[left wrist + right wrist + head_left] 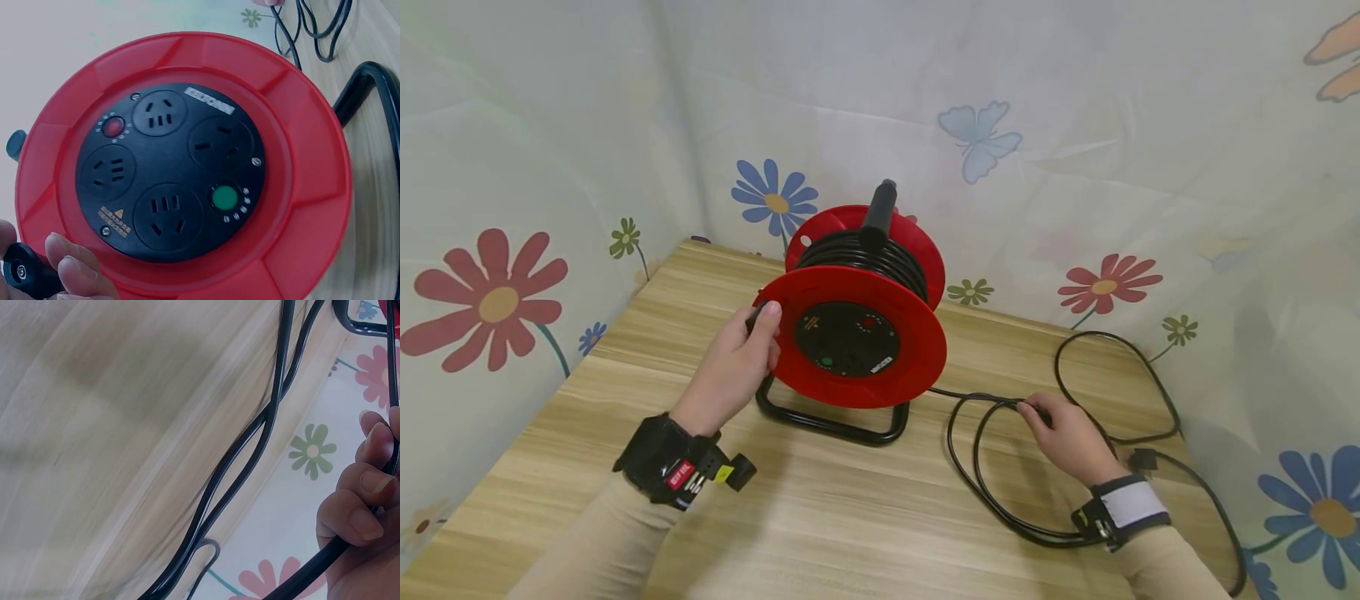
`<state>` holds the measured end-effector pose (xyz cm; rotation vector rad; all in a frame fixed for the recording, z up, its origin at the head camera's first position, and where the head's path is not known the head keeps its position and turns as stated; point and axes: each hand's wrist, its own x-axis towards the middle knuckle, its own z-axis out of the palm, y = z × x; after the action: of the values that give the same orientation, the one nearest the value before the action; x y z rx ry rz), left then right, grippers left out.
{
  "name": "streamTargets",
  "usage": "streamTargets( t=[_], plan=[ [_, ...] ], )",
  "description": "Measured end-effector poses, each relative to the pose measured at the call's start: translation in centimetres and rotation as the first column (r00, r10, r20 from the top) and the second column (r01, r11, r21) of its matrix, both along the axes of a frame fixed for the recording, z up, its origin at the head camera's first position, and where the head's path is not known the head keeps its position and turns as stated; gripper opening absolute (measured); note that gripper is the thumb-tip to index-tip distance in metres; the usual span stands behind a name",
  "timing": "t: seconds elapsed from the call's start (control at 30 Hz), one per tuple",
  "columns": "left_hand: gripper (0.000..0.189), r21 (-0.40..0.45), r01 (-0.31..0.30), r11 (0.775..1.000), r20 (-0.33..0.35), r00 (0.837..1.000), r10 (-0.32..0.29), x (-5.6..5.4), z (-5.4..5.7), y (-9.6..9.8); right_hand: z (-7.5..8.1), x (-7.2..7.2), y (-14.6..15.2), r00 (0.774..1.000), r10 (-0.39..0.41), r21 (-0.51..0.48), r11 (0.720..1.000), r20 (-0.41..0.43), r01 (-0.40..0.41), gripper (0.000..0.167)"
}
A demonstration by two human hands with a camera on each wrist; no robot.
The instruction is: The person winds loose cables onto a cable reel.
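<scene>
A red cable reel [865, 333] with black cable wound on its drum stands on a black tube frame [835, 427]. Its front carries a black socket panel [169, 172] with a red and a green button. My left hand [737, 358] grips a small black crank knob [28, 272] at the reel's left rim. To the right, my right hand [1067, 437] holds the black cable [973, 395] that runs from the reel; in the right wrist view its fingers [359, 519] curl round it.
Loose cable loops [992, 500] lie on the wooden table [820, 517] around the right hand. A black plug [1142, 459] lies at the right. Behind the table hangs a flowered sheet [865, 100]. The reel's black carrying handle [880, 212] points up.
</scene>
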<state>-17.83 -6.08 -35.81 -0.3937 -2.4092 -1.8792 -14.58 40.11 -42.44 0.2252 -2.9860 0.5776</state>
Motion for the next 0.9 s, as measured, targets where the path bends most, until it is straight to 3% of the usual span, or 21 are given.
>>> streamTargets(
  t=[0.23, 0.53, 0.9],
  plan=[
    [0.045, -0.059, -0.013, 0.998, -0.024, 1.0, 0.012, 0.1, 1.2, 0.6, -0.1, -0.4, -0.9, 1.0, 0.014, -0.011, 1.0, 0.006, -0.014, 0.027],
    [0.042, -0.061, -0.012, 0.998, -0.09, 0.996, 0.007, 0.1, 2.5, 2.0, -0.1, -0.8, -1.5, 0.999, 0.043, -0.016, 0.999, -0.002, -0.043, 0.023],
    [0.04, -0.078, -0.013, 0.997, -0.087, 0.996, 0.006, 0.4, 3.8, 3.8, -0.2, -1.1, -2.6, 0.998, 0.066, -0.02, 0.998, -0.005, -0.066, 0.028]
  ],
)
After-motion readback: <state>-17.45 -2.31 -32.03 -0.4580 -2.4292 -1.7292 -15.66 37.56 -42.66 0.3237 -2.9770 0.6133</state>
